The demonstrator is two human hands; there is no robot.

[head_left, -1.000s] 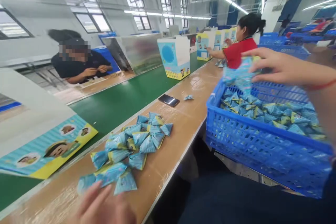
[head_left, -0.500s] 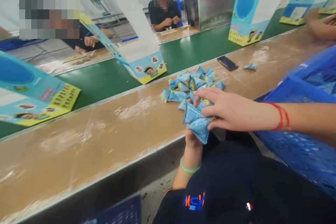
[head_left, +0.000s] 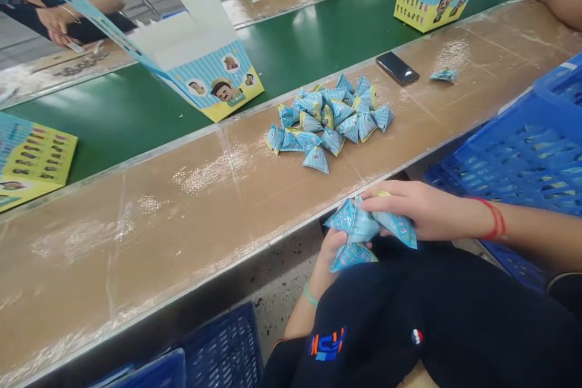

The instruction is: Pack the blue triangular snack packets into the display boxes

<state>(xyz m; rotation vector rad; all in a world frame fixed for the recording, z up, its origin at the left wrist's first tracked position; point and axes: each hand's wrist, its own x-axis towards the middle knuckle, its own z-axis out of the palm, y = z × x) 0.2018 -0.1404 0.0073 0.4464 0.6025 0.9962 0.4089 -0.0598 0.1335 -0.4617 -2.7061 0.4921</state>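
Observation:
Both my hands hold a small bunch of blue triangular snack packets (head_left: 364, 231) just below the front edge of the brown table (head_left: 191, 206), above my lap. My left hand (head_left: 331, 250), with a green wristband, cups the packets from underneath. My right hand (head_left: 416, 209), with a red string on the wrist, lies on top with its fingers closed round them. A pile of several more blue packets (head_left: 327, 121) lies on the table beyond my hands.
A blue plastic crate (head_left: 513, 151) stands at my right. A black phone (head_left: 397, 68) and one stray packet (head_left: 444, 75) lie further along the table. Printed display boxes (head_left: 213, 82) ride the green conveyor belt (head_left: 136, 115). Other people's hands work across the belt and at far right.
My right hand came from the crate with packets to meet my left hand; both then dropped from the table's edge to my lap. The view tilted downward.

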